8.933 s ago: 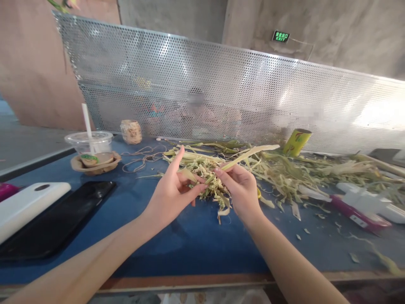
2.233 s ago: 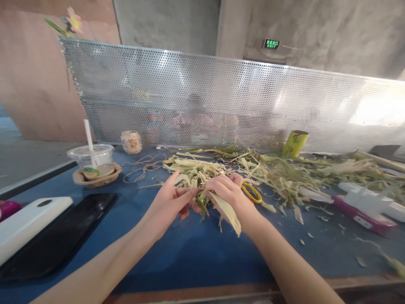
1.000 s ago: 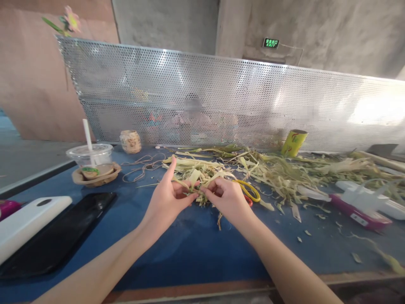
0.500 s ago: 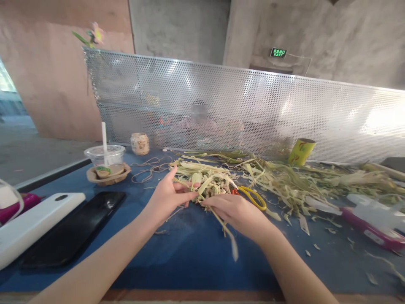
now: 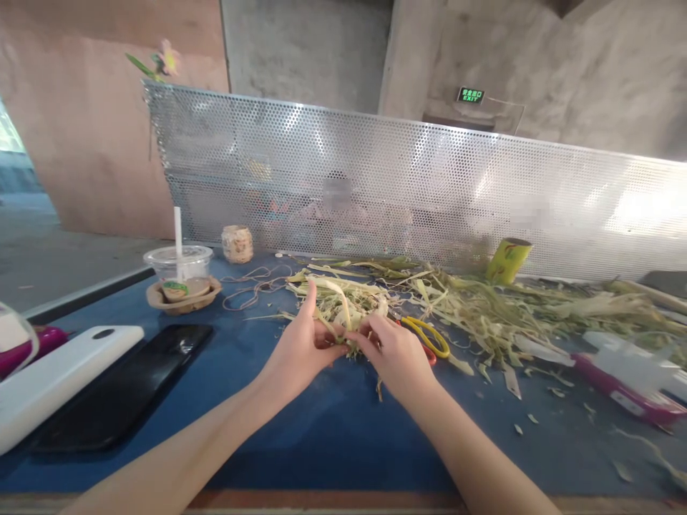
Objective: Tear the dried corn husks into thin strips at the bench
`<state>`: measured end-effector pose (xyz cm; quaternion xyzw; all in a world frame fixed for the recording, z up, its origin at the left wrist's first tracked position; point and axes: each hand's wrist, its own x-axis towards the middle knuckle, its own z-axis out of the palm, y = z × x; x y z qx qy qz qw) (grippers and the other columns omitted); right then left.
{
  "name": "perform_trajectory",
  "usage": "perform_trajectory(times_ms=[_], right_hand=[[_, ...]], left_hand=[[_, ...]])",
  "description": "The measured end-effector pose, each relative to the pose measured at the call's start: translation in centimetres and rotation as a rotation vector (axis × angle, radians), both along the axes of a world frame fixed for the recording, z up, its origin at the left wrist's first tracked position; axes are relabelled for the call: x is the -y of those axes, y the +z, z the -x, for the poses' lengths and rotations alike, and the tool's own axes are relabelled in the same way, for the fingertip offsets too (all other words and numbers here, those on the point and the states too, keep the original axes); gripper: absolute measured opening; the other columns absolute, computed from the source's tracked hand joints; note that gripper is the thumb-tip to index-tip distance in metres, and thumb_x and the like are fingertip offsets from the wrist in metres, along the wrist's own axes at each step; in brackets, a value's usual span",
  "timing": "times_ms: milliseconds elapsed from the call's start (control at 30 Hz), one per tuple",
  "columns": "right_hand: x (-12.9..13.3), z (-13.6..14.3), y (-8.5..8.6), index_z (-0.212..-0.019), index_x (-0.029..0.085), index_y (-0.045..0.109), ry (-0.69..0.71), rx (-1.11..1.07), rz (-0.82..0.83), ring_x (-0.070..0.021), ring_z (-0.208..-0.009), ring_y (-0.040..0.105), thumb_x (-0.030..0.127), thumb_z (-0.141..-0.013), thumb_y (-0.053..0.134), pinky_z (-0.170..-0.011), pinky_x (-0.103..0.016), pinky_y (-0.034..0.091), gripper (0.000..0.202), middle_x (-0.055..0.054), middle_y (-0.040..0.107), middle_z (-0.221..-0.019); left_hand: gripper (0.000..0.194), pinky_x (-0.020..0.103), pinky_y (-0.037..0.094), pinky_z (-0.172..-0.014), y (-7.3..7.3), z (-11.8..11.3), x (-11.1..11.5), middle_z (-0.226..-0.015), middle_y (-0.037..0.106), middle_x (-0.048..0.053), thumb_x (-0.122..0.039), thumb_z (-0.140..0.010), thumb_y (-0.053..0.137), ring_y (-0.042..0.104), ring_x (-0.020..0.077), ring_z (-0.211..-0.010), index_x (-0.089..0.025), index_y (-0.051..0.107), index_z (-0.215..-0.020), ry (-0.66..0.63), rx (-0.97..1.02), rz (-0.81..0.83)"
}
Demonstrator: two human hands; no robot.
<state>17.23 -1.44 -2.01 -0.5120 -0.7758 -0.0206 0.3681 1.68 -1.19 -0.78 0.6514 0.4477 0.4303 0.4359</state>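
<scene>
My left hand (image 5: 308, 336) pinches a pale plant strip (image 5: 343, 300) between thumb and fingers, its thumb-side edge raised. Close against it, my right hand (image 5: 394, 350) has its fingertips closed on the same strip, which arches up above both hands. Behind the fingers lies a pile of dry husk pieces (image 5: 357, 290), partly hidden by the hands. Scissors with yellow and red handles (image 5: 429, 336) rest just to the right of my right hand.
More husks (image 5: 477, 307) spread rightward, near a yellow-green can (image 5: 509, 261). At left are a plastic cup (image 5: 179, 272) in a brown bowl, a black phone (image 5: 129, 386), a white power bank (image 5: 69, 379), string (image 5: 257, 286) and a wrapped jar (image 5: 237, 244). A perforated metal screen (image 5: 376, 179) stands behind.
My right hand has moved left, against my left hand. The strip that hung toward the table's front now arches up over the pile. More of the scissors' red handle shows.
</scene>
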Motion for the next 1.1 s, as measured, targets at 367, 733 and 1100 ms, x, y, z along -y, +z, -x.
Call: perform_trajectory(times_ms=[367,733,1100], right_hand=[[-1.4,0.4,-0.8,-0.062,0.019,0.042,0.184,-0.662,0.404,-0.0065,-0.046,0.036,0.040,-0.059,0.067,-0.042,-0.019,0.027,0.033,0.006,0.041,-0.056],[-1.3,0.2,-0.5,-0.087,0.019,0.058,0.314,-0.876,0.455,-0.0056,-0.049,0.041,0.038,-0.056,0.072,-0.043,-0.019,0.032,0.039,0.004,0.048,-0.067],[-0.9,0.6,-0.6,-0.066,0.019,0.051,0.244,-0.788,0.267,-0.0082,-0.049,0.043,0.029,-0.063,0.067,-0.046,-0.021,0.036,0.019,0.004,0.050,-0.060]], left_hand=[[0.118,0.032,0.048,-0.059,-0.5,0.0,0.0,-0.072,0.068,0.003,-0.019,-0.065,0.069,0.063,0.0206,-0.066,-0.017,-0.026,-0.135,-0.053,-0.021,-0.022],[0.112,0.036,0.047,-0.076,-0.3,0.3,0.4,-0.080,0.070,0.002,-0.018,-0.071,0.063,0.064,0.0195,-0.078,-0.019,-0.031,-0.132,-0.152,0.004,-0.087],[0.108,0.028,0.040,-0.056,0.0,0.1,0.3,-0.058,0.061,-0.004,-0.035,-0.072,0.064,0.054,0.0137,-0.054,-0.013,-0.019,-0.137,-0.066,0.011,0.018]])
